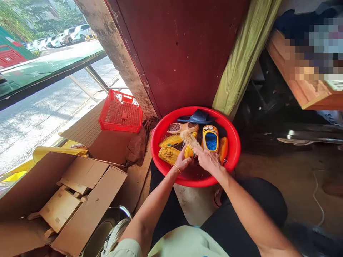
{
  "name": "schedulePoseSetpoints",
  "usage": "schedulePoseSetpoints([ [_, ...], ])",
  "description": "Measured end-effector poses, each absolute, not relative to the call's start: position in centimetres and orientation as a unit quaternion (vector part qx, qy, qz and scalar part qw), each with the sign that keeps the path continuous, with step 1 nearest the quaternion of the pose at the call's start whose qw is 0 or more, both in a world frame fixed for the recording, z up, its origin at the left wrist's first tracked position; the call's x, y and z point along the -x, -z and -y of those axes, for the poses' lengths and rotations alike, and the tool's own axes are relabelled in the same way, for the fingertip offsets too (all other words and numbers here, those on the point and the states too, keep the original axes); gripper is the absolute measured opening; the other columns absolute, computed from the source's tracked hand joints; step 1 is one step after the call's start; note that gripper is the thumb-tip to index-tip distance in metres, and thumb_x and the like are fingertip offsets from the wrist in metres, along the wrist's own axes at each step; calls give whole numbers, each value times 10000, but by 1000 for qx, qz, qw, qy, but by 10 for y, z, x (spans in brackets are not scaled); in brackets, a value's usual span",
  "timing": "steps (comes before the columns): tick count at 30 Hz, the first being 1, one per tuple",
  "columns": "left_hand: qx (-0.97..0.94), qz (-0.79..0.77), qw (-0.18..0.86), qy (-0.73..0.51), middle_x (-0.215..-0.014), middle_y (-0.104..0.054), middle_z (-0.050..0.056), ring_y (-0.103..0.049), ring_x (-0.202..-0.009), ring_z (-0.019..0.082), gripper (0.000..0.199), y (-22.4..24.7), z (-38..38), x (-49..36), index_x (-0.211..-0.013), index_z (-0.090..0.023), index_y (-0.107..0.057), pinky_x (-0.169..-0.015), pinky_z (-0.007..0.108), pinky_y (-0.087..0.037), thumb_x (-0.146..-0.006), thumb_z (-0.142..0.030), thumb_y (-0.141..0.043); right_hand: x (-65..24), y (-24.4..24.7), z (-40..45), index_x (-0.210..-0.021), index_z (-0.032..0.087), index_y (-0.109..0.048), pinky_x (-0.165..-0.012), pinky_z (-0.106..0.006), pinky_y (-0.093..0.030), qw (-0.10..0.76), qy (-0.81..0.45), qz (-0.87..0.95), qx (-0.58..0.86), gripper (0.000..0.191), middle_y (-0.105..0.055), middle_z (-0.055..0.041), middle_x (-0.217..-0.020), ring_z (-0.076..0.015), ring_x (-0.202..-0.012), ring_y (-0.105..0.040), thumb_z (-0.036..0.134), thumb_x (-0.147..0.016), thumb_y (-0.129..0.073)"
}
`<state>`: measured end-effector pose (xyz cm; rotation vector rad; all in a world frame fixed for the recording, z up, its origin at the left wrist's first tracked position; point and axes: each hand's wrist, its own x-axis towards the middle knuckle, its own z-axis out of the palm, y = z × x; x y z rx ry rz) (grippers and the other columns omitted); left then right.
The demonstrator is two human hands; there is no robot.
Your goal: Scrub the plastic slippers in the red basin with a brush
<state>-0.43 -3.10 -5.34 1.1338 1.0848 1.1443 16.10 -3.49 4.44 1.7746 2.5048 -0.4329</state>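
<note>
Over a red basin [154, 150] of dark water, my left hand [183, 161] grips a yellow slipper [189, 152], mostly hidden by the hands. My right hand [210, 160] is closed around a scrubbing brush [189, 140] with pale bristles, held close above that slipper. Beside my right hand floats a yellow slipper with a cartoon face and blue lining [210, 140]. To the left, a yellow slipper sole [169, 155] faces up. Further back in the basin are a beige slipper with dark oval patches [175, 128] and a dark blue slipper [197, 116].
A red plastic crate [122, 112] sits left of the basin, near a brown cloth [136, 146]. An open cardboard box [91, 203] with wooden pieces stands at lower left. Behind the basin rises a dark red door [182, 53] beside a yellow-green curtain [238, 64]. A wooden table [292, 71] is at right.
</note>
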Motion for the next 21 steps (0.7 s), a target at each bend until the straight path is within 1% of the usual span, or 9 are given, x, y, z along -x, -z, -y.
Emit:
schedulePoseSetpoints([
  [2, -531, -452, 535, -478, -1458, -530, 126, -497, -1329, 314, 872, 52, 28, 4, -1495, -168, -357, -1109, 459, -411, -688, -271, -669, -167, -44, 25, -1542, 344, -390, -825, -365, -493, 12, 138, -785, -603, 558, -688, -135, -1134, -269, -973, -678, 261, -993, -331],
  [4, -557, -473, 506, -458, -1480, -508, 122, -493, -1331, 309, 860, 52, 27, 4, -1509, -168, -331, -1123, 462, -395, -708, -244, -634, -168, -43, 24, -1551, 329, -377, -824, -358, -496, 8, 139, -783, -607, 569, -684, -135, -1145, -265, -974, -676, 253, -989, -329],
  [6, -552, -517, 479, -446, -1398, -576, 118, -543, -1262, 311, 768, 54, 28, 5, -1467, -172, -397, -1088, 464, -425, -735, -239, -621, -164, -41, 32, -1563, 330, -349, -820, -340, -497, 14, 148, -809, -570, 593, -686, -129, -1129, -257, -971, -673, 250, -975, -352],
  [9, -514, -565, 451, -462, -1196, -678, 101, -611, -1129, 301, 591, 55, 30, 9, -1355, -187, -512, -990, 443, -488, -776, -258, -606, -159, -40, 44, -1566, 360, -327, -824, -319, -493, 15, 158, -839, -521, 601, -689, -116, -1123, -244, -976, -672, 272, -973, -371],
  [12, -459, -565, 455, -512, -1130, -700, 73, -643, -1047, 272, 562, 51, 29, 12, -1305, -193, -537, -914, 412, -526, -758, -281, -629, -172, -39, 32, -1559, 374, -341, -817, -334, -495, 20, 147, -800, -582, 586, -687, -116, -1144, -253, -991, -673, 265, -983, -348],
  [14, -399, -569, 459, -553, -1126, -705, 75, -653, -1035, 264, 509, 46, 26, 14, -1237, -181, -580, -890, 397, -540, -757, -334, -648, -191, -39, 17, -1564, 372, -331, -811, -342, -498, 12, 137, -769, -624, 581, -687, -110, -1146, -253, -990, -673, 274, -991, -336],
  [16, -343, -580, 461, -578, -1138, -705, 98, -661, -1039, 263, 473, 41, 23, 18, -1197, -171, -607, -853, 386, -557, -796, -421, -621, -211, -38, 9, -1564, 364, -334, -811, -334, -498, -6, 133, -765, -630, 574, -685, -97, -1148, -240, -971, -670, 293, -995, -339],
  [18, -299, -588, 467, -589, -1151, -699, 125, -677, -1017, 263, 522, 39, 20, 23, -1229, -165, -594, -775, 373, -575, -839, -511, -557, -227, -34, 10, -1556, 376, -347, -810, -317, -493, -18, 138, -789, -599, 575, -680, -76, -1156, -222, -958, -662, 294, -987, -366],
  [21, -277, -565, 508, -588, -1121, -704, 130, -701, -928, 249, 631, 38, 20, 30, -1286, -175, -563, -646, 334, -577, -856, -631, -489, -241, -28, 21, -1544, 391, -364, -823, -301, -473, -19, 120, -815, -567, 603, -671, -64, -1154, -211, -975, -640, 224, -966, -400],
])
